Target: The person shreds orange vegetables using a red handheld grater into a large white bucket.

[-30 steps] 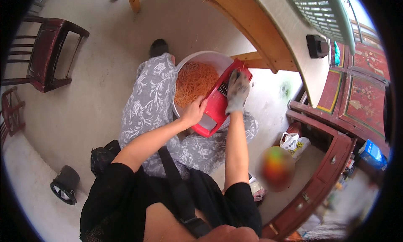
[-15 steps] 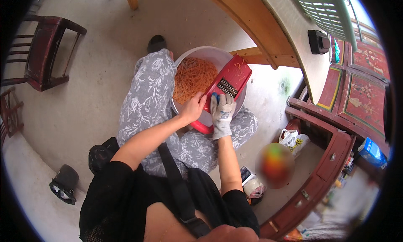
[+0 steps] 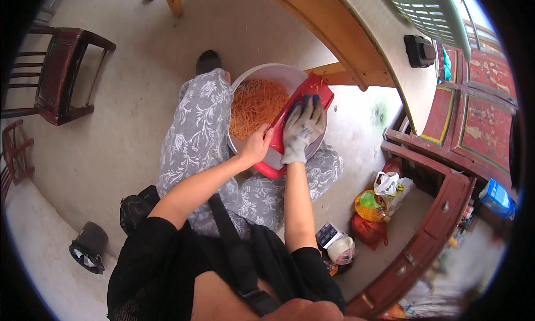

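A red grater (image 3: 316, 86) leans across a white basin (image 3: 267, 68), its lower end near the basin's rim by my lap. Orange shreds that look like carrot (image 3: 256, 106) fill the basin's left side. My left hand (image 3: 257, 145) is closed on the grater's left edge. On my right hand (image 3: 304, 126) is a grey-white work glove with dark blue fingertips. It lies over the grater's blades with its fingers stretched up the board. Whatever is under the palm is hidden. A few orange shreds stick to the grater's top.
A wooden table (image 3: 384, 53) stands close beyond the basin, one leg beside its rim. At the left is a dark red chair (image 3: 61, 76). A cooking-oil bottle (image 3: 370, 205) and bags are on the floor at right, by a red cabinet (image 3: 434, 220). A black bin (image 3: 89, 246) stands lower left.
My gloved right hand has slid up the grater, covering the blades that showed before, and its curled fingers have straightened. The left hand keeps its hold on the edge.
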### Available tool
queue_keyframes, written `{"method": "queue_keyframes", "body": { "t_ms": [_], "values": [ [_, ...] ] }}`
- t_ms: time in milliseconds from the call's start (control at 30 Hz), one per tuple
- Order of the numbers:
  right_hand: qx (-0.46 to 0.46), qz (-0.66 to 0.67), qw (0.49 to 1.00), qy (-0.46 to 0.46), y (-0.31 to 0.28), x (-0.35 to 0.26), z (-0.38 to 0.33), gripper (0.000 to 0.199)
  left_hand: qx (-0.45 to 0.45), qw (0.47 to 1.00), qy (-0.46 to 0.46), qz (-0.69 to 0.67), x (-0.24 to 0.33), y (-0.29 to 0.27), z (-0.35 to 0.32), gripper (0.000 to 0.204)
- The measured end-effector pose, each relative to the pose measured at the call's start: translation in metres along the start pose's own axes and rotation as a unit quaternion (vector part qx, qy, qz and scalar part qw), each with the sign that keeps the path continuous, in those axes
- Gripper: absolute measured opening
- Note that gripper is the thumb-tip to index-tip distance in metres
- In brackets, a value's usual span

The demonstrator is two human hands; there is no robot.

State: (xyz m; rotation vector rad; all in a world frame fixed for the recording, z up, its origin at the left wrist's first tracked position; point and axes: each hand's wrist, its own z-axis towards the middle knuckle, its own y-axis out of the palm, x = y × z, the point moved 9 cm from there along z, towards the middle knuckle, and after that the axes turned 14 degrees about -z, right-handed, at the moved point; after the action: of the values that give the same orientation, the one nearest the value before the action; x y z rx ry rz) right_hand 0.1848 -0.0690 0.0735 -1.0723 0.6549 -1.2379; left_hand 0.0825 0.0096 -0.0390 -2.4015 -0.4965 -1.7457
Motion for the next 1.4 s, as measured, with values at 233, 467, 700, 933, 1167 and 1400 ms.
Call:
{"method": "queue_keyframes", "body": {
  "t_ms": [233,467,700,933,1167,1400],
  "values": [
    [-0.107,0.045,0.992,0.049,0.040,0.013,0.008,0.047,0.005,1.000,-0.014,0.012,0.004,-0.008,-0.001,0.035],
    [-0.078,0.047,0.993,0.070,0.021,0.020,0.010,0.059,0.012,1.000,0.011,-0.008,0.004,-0.001,-0.003,0.037],
    [-0.008,0.130,0.988,0.077,0.011,0.014,-0.002,0.050,-0.030,0.999,-0.033,-0.006,-0.004,0.002,-0.005,0.035],
    [-0.152,0.468,0.851,0.182,0.034,0.049,-0.009,0.035,-0.018,0.999,-0.045,-0.008,0.001,-0.003,-0.004,0.034],
    [-0.100,0.095,0.987,-0.077,0.005,0.007,0.009,0.030,-0.009,1.000,-0.017,-0.008,0.003,-0.004,-0.001,0.034],
    [-0.077,0.048,0.996,-0.016,-0.008,0.012,-0.044,0.021,-0.006,1.000,-0.011,-0.001,0.005,-0.005,-0.001,0.035]
  ]
}}
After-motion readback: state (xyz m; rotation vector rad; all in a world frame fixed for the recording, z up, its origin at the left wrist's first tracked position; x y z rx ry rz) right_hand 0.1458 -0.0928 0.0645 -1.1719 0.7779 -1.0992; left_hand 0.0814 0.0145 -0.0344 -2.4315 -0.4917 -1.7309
